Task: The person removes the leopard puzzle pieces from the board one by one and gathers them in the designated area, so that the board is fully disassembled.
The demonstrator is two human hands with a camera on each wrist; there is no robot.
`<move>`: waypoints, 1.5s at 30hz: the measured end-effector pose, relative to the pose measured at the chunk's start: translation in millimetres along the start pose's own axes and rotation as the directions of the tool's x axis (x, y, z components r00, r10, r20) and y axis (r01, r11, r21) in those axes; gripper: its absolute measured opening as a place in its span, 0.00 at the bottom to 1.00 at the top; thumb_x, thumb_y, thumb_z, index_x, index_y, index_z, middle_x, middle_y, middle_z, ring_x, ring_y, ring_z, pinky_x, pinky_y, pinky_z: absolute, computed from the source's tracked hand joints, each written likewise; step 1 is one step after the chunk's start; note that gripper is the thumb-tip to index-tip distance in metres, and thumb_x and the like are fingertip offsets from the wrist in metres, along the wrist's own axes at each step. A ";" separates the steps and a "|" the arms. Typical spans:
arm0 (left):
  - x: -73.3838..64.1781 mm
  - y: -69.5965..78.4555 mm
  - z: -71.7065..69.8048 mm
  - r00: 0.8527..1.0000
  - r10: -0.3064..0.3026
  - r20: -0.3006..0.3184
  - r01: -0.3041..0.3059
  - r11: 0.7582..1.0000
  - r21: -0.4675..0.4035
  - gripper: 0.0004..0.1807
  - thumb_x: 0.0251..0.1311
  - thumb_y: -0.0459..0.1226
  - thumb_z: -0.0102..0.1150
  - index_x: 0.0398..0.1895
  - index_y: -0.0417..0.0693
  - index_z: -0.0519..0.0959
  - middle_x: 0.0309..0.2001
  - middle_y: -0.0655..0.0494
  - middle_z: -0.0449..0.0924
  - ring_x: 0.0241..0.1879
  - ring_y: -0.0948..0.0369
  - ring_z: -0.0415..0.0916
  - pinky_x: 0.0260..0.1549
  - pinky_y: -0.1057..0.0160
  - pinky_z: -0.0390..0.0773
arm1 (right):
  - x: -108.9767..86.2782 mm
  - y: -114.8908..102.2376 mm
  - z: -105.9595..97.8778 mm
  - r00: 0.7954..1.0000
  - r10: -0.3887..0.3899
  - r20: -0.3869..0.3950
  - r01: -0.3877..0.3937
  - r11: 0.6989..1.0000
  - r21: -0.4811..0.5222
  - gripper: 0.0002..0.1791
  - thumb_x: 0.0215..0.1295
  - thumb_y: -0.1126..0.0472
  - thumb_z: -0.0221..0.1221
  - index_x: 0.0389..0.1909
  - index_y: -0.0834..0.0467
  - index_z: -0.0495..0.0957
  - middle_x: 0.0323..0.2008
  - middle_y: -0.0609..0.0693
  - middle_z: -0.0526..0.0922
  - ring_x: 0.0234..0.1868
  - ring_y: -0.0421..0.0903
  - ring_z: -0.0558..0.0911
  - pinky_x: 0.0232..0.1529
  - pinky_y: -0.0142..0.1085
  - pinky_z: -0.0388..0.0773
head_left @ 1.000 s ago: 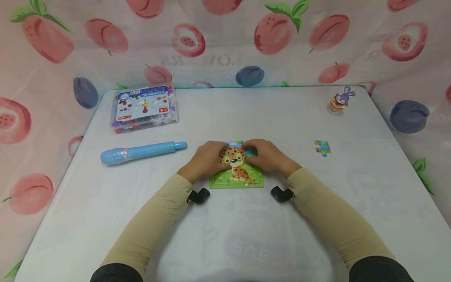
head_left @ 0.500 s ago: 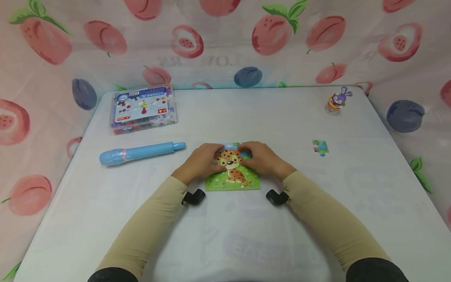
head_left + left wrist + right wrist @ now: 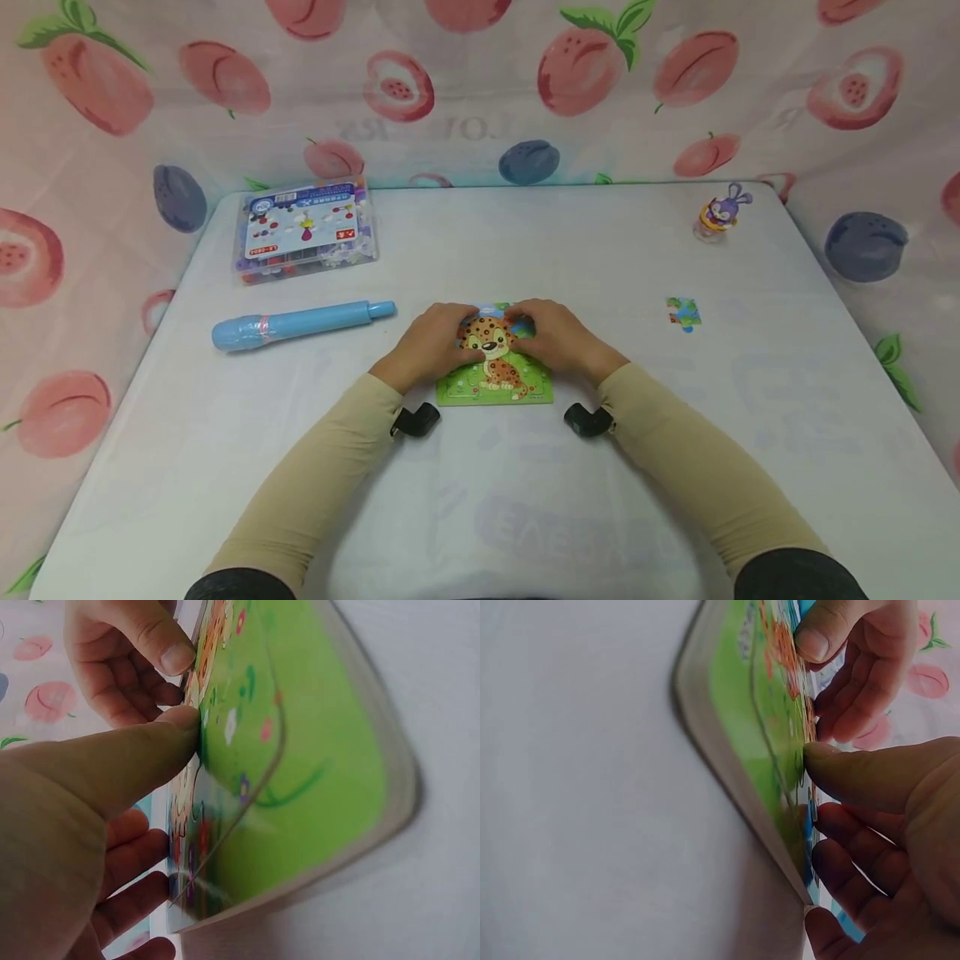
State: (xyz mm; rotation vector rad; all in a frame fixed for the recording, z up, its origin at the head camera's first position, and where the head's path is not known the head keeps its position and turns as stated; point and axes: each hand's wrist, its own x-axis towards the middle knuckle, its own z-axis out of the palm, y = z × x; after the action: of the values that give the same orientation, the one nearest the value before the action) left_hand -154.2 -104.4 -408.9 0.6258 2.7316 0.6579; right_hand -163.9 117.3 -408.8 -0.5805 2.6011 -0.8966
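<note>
A leopard jigsaw puzzle point(image 3: 495, 385) with a green tray border lies flat on the table in front of the person. My left hand point(image 3: 429, 346) grips its left part, thumb on the picture and fingers bent toward the far side. From the right, my right hand point(image 3: 561, 335) holds it the same way, its thumb by the leopard's cheek. In the left wrist view the left thumb point(image 3: 161, 746) presses on the picture, with the cut lines between pieces showing. The right thumb point(image 3: 855, 771) touches the surface in the right wrist view. Fingers partly hide the upper picture.
A small group of joined puzzle pieces point(image 3: 684, 313) lies to the right. Behind it stands a purple rabbit-eared toy point(image 3: 722, 213). At left are a light-blue stick-shaped plastic thing point(image 3: 303, 325) and a clear box point(image 3: 306, 229) with a printed label and small colourful parts.
Both hands and the puzzle appear slightly lower and further left than a second ago; the whole view has shifted a little too. The hands keep their hold on the puzzle.
</note>
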 end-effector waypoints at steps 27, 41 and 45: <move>-0.7 3.8 -3.8 0.999 -0.035 0.013 0.035 0.999 0.000 0.40 0.60 0.48 0.71 0.70 0.38 0.68 0.65 0.43 0.72 0.65 0.47 0.67 0.65 0.51 0.67 | 1.6 -8.8 4.1 0.999 -0.038 -0.031 0.038 0.999 -0.010 0.29 0.67 0.65 0.63 0.67 0.66 0.69 0.62 0.61 0.72 0.63 0.56 0.71 0.66 0.50 0.65; -0.7 5.6 -3.3 0.999 -0.029 0.013 0.029 1.000 0.004 0.40 0.60 0.48 0.71 0.70 0.38 0.68 0.65 0.44 0.73 0.64 0.48 0.68 0.64 0.51 0.68 | 4.3 -9.4 4.9 0.997 -0.066 -0.048 0.067 0.998 0.018 0.29 0.67 0.65 0.62 0.67 0.67 0.69 0.64 0.61 0.69 0.62 0.56 0.72 0.65 0.48 0.68; -0.7 5.6 -3.5 1.000 -0.026 0.009 0.026 1.000 0.003 0.40 0.60 0.48 0.71 0.70 0.38 0.68 0.65 0.44 0.73 0.64 0.48 0.68 0.64 0.51 0.68 | 5.5 -8.4 4.7 0.996 -0.076 -0.056 0.076 0.997 -0.011 0.26 0.69 0.64 0.61 0.66 0.67 0.70 0.63 0.61 0.71 0.62 0.56 0.73 0.65 0.48 0.68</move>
State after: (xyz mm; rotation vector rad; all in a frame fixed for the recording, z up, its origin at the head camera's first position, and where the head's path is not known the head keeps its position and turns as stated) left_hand -152.9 -101.6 -403.0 0.5918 2.7279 0.6431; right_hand -164.5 106.3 -407.9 -0.6700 2.6500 -0.9387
